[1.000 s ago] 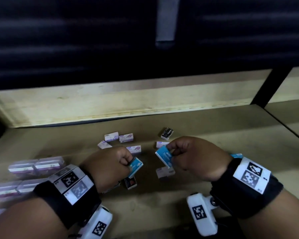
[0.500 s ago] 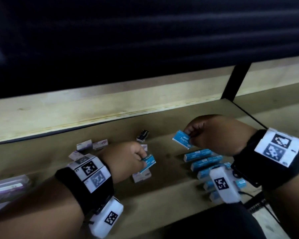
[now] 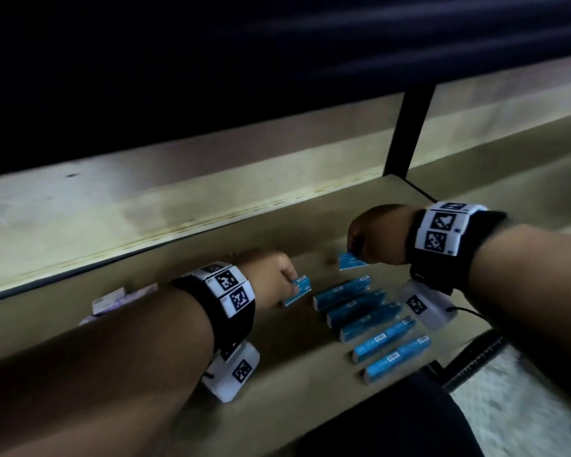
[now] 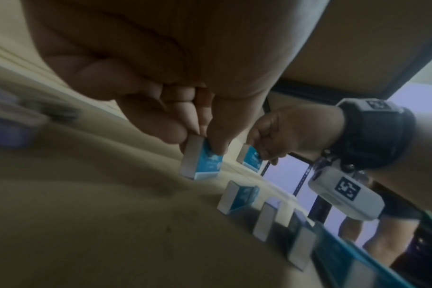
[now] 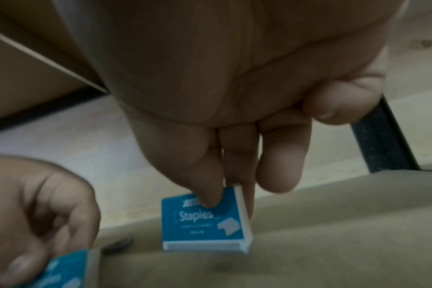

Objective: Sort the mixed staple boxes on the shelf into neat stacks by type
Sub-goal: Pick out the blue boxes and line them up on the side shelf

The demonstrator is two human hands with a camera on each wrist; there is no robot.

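Boxes of staples are spread along a wooden shelf (image 3: 277, 374). At the far left, pale purple boxes (image 3: 112, 300) are partly hidden behind the left forearm and are too blurred to count. Next, a blue box (image 3: 299, 290) is pinched between thumb and curled fingers of the left hand (image 3: 271, 278); in the left wrist view this box (image 4: 202, 161) is held tilted, just above the shelf. To its right, a row of blue boxes (image 3: 373, 324) is laid side by side on the shelf, running from the far end toward the near edge, each lying close beside the next. Beyond the far end of the row, a second blue box (image 3: 351, 261) is pinched at its top edge by the thumb and fingertips of the right hand (image 3: 378, 234). In the right wrist view this box (image 5: 205, 222) is seen with its face marked "Staples" toward the camera, low over the shelf; whether it touches the surface cannot be told.
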